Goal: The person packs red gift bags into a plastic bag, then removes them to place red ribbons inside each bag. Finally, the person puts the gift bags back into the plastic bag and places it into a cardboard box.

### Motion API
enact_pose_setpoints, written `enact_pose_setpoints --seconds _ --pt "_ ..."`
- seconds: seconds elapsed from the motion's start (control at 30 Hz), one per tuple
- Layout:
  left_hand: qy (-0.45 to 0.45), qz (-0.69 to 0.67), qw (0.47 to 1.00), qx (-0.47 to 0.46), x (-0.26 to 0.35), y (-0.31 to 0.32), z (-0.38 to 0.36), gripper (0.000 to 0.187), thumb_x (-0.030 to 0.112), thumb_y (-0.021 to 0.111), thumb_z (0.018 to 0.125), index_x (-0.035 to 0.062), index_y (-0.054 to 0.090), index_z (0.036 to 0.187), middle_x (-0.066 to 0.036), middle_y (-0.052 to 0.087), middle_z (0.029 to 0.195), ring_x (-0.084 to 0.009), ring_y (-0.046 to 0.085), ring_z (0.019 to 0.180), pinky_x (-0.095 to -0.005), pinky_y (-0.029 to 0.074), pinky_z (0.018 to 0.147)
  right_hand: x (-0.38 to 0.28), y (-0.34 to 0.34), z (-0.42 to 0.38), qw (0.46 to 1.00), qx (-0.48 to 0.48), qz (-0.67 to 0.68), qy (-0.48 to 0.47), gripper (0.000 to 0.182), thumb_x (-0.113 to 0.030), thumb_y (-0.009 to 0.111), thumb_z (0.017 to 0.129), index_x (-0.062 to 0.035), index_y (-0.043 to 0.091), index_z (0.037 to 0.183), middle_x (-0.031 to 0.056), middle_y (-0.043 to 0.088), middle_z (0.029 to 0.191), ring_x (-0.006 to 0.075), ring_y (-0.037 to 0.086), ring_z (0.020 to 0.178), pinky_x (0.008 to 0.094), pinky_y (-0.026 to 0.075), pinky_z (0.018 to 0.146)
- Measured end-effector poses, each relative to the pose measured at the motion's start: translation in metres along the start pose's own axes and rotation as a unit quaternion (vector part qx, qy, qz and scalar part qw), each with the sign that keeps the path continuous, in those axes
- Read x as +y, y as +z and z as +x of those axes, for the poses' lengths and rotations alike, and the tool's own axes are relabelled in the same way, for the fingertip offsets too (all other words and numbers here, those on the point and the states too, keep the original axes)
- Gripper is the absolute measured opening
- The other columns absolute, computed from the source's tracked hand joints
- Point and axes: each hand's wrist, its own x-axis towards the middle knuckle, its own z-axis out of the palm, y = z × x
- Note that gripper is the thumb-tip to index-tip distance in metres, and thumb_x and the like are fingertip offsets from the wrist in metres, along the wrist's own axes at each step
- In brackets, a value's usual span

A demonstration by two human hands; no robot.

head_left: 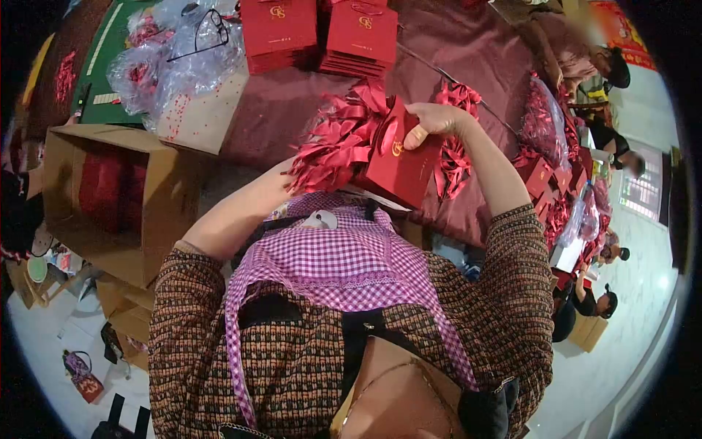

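Observation:
A red paper gift bag (pixel 401 170) with gold lettering is tilted in front of my apron. My right hand (pixel 437 123) grips its upper right edge, the thumb lying on the printed face. A thick bunch of red ribbons (pixel 333 143) spreads over the bag's left side. My left forearm reaches in under these ribbons; they cover the left hand, so its fingers do not show. More red ribbons (pixel 455 172) lie just right of the bag. Stacks of similar red bags (pixel 278 33) stand farther back on the dark red tablecloth (pixel 292 102).
An open cardboard box (pixel 164 197) with red contents stands at my left. Clear plastic bags (pixel 175 58) and eyeglasses (pixel 197 40) lie behind it. Red bags (pixel 537 175) and a plastic sack of ribbons (pixel 545 121) pile up at right. Several people are along the right side.

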Motion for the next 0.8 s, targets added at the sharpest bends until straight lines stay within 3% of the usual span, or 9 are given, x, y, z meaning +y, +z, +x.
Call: enact_pose_setpoints --seconds 0.1,0.13,0.17,0.27,0.37,0.43,0.5,0.63,0.8 --pt "0.007 -0.011 1.0 0.002 0.021 0.017 0.077 0.053 0.034 0.06 0.08 0.007 0.053 0.125 -0.018 0.052 0.13 -0.0326 0.043 0.125 -0.0455 0.033 0.105 -0.001 0.004 -0.002 1.0 -0.002 0.023 -0.001 0.069 -0.01 0.08 0.064 -0.0023 0.049 0.126 0.0063 0.064 0.109 0.0184 0.058 0.101 0.0348 0.046 0.09" --pt "0.009 -0.014 1.0 0.004 0.02 0.013 0.059 0.053 0.033 0.059 0.08 0.0069 0.054 0.125 -0.018 0.052 0.129 -0.0325 0.043 0.125 -0.0453 0.033 0.105 -0.004 0.006 -0.003 0.999 -0.003 0.032 -0.002 0.074 -0.01 0.081 0.064 -0.0027 0.047 0.129 0.0065 0.063 0.111 0.0191 0.058 0.102 0.0352 0.046 0.091" --pt "0.01 -0.015 1.0 0.006 0.021 0.018 0.086 0.052 0.033 0.059 0.08 0.0069 0.054 0.125 -0.018 0.052 0.129 -0.0323 0.044 0.125 -0.0451 0.033 0.105 -0.014 0.005 -0.005 0.997 0.029 -0.072 -0.007 0.075 -0.009 0.081 0.063 -0.0028 0.046 0.13 0.0069 0.061 0.114 0.0197 0.057 0.103 0.0354 0.047 0.091" --pt "0.018 -0.018 1.0 0.013 0.041 0.026 0.099 0.05 0.031 0.058 0.081 0.0067 0.054 0.124 -0.018 0.052 0.129 -0.032 0.044 0.124 -0.0444 0.034 0.105 -0.023 -0.001 -0.005 0.999 -0.029 -0.028 0.037 0.074 -0.006 0.08 0.065 -0.0034 0.046 0.131 0.0073 0.061 0.114 0.02 0.057 0.103 0.0355 0.048 0.089" --pt "0.032 -0.02 0.999 0.014 0.026 0.019 0.087 0.048 0.03 0.057 0.081 0.0065 0.055 0.123 -0.018 0.052 0.129 -0.0316 0.045 0.124 -0.0437 0.034 0.104 -0.034 0.001 -0.001 0.996 -0.053 -0.075 0.0 0.07 -0.002 0.075 0.071 -0.0045 0.043 0.133 0.0074 0.061 0.113 0.0176 0.056 0.102 0.0358 0.048 0.086" --pt "0.039 -0.025 0.999 0.017 0.027 0.02 0.084 0.047 0.029 0.057 0.082 0.0064 0.055 0.123 -0.018 0.052 0.128 -0.0313 0.045 0.124 -0.0433 0.035 0.104 -0.028 -0.004 0.005 0.997 -0.069 -0.026 0.025 0.073 -0.007 0.077 0.07 -0.0036 0.042 0.134 0.0079 0.061 0.116 0.0192 0.057 0.104 0.0356 0.048 0.088" --pt "0.041 -0.036 0.998 0.017 0.021 0.022 0.087 0.046 0.028 0.056 0.082 0.0063 0.056 0.122 -0.018 0.053 0.128 -0.031 0.045 0.123 -0.0428 0.035 0.104 -0.03 -0.004 0.009 0.981 -0.019 -0.191 0.037 0.077 -0.013 0.08 0.069 -0.003 0.04 0.135 0.0102 0.061 0.119 0.0215 0.056 0.107 0.0354 0.046 0.091" --pt "0.05 -0.056 0.997 0.02 0.008 0.028 0.091 0.043 0.025 0.055 0.083 0.006 0.056 0.121 -0.019 0.053 0.128 -0.0305 0.046 0.123 -0.0419 0.035 0.104 -0.052 0.008 0.001 0.976 0.017 -0.203 0.079 0.082 -0.015 0.08 0.068 -0.0015 0.037 0.137 0.0113 0.063 0.114 0.022 0.059 0.102 0.0354 0.048 0.088" --pt "0.065 -0.075 0.995 0.023 0.009 0.035 0.1 0.04 0.023 0.054 0.084 0.0057 0.057 0.12 -0.019 0.054 0.127 -0.0299 0.047 0.122 -0.0407 0.036 0.103 -0.029 -0.008 0.016 0.955 0.004 -0.294 0.036 0.078 -0.019 0.08 0.068 0.0007 0.041 0.133 0.0133 0.064 0.111 0.0223 0.06 0.1 0.0345 0.046 0.088"
